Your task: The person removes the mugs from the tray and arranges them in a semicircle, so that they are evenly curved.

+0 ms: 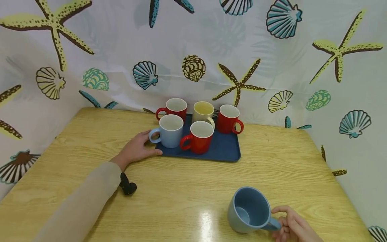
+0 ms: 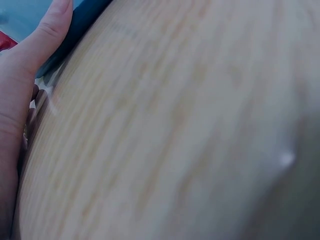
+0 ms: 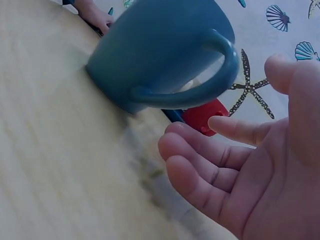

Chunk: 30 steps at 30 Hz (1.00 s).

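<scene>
A blue-grey mug (image 1: 239, 218) stands upright on the table near the front right, its handle turned toward my right hand (image 1: 294, 225). In the right wrist view, that hand's fingers are loosely bent beside the mug handle (image 3: 185, 97), apart from it and holding nothing. Farther back, my left hand (image 1: 137, 148) lies against the left end of a dark blue tray (image 1: 223, 148). Its straight thumb (image 2: 47, 35) touches the tray's front left corner, while the fingers reach behind the handle of a light blue mug (image 1: 171, 134); their tips are partly hidden.
Also on the tray are a red mug (image 1: 201, 139) in front, a yellow mug (image 1: 198, 114) behind it, a red mug (image 1: 225, 122) at right and another red mug (image 1: 178, 107) at back left. A shell-patterned cloth (image 1: 169, 43) surrounds the wooden table (image 1: 169, 195).
</scene>
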Each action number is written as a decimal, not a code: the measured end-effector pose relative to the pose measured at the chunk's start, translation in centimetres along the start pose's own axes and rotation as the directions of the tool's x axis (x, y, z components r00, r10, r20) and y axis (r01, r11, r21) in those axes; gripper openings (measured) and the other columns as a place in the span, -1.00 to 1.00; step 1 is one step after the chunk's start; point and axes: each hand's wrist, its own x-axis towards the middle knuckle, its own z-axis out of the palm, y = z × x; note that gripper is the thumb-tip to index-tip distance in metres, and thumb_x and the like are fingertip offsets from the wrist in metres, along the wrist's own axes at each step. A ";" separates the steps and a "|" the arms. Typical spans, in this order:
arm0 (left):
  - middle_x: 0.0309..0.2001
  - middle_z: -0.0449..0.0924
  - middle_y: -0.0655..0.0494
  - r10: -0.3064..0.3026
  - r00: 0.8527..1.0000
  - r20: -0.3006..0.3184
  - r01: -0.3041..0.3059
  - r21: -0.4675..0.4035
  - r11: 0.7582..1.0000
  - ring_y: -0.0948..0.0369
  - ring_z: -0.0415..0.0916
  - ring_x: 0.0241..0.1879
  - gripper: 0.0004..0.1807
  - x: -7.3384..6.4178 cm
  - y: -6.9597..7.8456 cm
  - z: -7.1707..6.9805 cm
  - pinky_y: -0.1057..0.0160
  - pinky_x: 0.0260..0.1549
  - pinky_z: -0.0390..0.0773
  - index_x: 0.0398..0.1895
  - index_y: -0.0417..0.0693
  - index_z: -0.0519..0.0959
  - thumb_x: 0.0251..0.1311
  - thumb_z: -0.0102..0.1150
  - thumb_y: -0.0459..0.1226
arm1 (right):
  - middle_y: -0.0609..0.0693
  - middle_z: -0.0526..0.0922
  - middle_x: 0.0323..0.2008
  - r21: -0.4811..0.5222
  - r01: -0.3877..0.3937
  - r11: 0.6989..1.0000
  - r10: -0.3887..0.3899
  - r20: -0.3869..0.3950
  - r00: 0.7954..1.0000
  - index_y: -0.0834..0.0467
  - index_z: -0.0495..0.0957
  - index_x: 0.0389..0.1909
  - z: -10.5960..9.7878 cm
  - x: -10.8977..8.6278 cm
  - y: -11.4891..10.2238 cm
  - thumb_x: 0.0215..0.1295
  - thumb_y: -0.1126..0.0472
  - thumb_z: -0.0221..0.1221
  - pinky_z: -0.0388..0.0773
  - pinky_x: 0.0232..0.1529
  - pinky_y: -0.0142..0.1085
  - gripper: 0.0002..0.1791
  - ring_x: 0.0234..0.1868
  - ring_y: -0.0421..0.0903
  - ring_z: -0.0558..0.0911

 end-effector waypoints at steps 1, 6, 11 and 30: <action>0.31 0.23 -0.05 0.005 1.000 -0.006 -0.005 -0.004 1.000 -0.07 0.16 0.25 0.00 -0.1 -0.1 0.0 -0.17 0.14 0.22 0.37 0.09 0.24 -0.16 0.23 0.32 | 0.11 0.61 -0.17 -0.028 -0.008 1.000 0.008 -0.009 1.000 0.11 0.18 0.26 -0.3 0.0 -0.3 0.52 0.12 -0.60 0.57 -0.19 -0.26 -0.51 -0.21 -0.08 0.62; 0.29 0.24 -0.06 0.017 1.000 -0.012 -0.017 -0.014 1.000 -0.07 0.18 0.24 0.00 -0.3 -0.2 0.1 -0.16 0.12 0.24 0.36 0.08 0.25 -0.17 0.24 0.32 | 0.10 0.59 -0.16 -0.120 0.032 0.992 -0.034 -0.018 0.999 0.12 0.17 0.27 -0.2 1.0 -2.4 0.48 0.23 -0.71 0.57 -0.23 -0.22 -0.45 -0.25 -0.07 0.60; 0.34 0.17 -0.10 -0.002 1.000 -0.003 0.002 0.001 1.000 -0.10 0.10 0.29 0.03 -0.4 -0.2 0.1 -0.17 0.15 0.20 0.37 0.08 0.23 -0.17 0.20 0.36 | 0.11 0.59 -0.21 -0.200 0.036 0.979 -0.058 -0.103 0.993 0.09 0.26 0.22 -0.2 2.1 -3.7 0.49 0.25 -0.68 0.58 -0.25 -0.23 -0.43 -0.26 -0.05 0.60; 0.35 0.13 -0.15 -0.025 1.000 -0.011 0.025 -0.001 1.000 -0.13 0.06 0.31 0.02 -0.5 0.0 -0.1 -0.21 0.15 0.17 0.37 0.07 0.24 -0.17 0.20 0.35 | 0.16 0.57 -0.31 -0.418 0.084 0.904 -0.200 -0.241 0.950 0.18 0.30 0.12 -2.8 7.9 -5.6 0.54 0.18 -0.44 0.57 -0.38 -0.21 -0.61 -0.35 -0.02 0.61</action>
